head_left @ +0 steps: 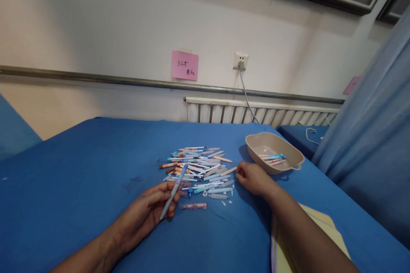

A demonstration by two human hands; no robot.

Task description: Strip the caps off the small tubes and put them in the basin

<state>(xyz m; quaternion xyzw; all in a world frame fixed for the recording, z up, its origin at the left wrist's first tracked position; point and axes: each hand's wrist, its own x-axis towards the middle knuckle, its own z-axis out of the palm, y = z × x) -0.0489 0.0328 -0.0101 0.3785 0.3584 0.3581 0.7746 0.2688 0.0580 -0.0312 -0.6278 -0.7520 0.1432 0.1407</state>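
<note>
My left hand (153, 205) is closed round a grey-blue pen (174, 192) with a blue end, holding it slanted above the cloth at the near left of the pile. My right hand (254, 178) has its fingers curled together at the pile's right edge, pinching the end of a peach pen barrel (228, 171). Between the hands lies a pile of pen parts (198, 168): barrels, thin white refills and small caps in blue, grey, peach and brown. A clear and red patterned tube (193, 206) lies apart at the near side. Small white tips (224, 203) are scattered nearby.
A beige basin (272, 140) holding several pens (272, 158) stands right of the pile on the blue-covered table (96, 170). Folded yellow cloth (323, 226) lies under my right forearm. Behind are a radiator (221, 113) and a plugged-in cord (246, 89); a blue curtain (371, 136) hangs right.
</note>
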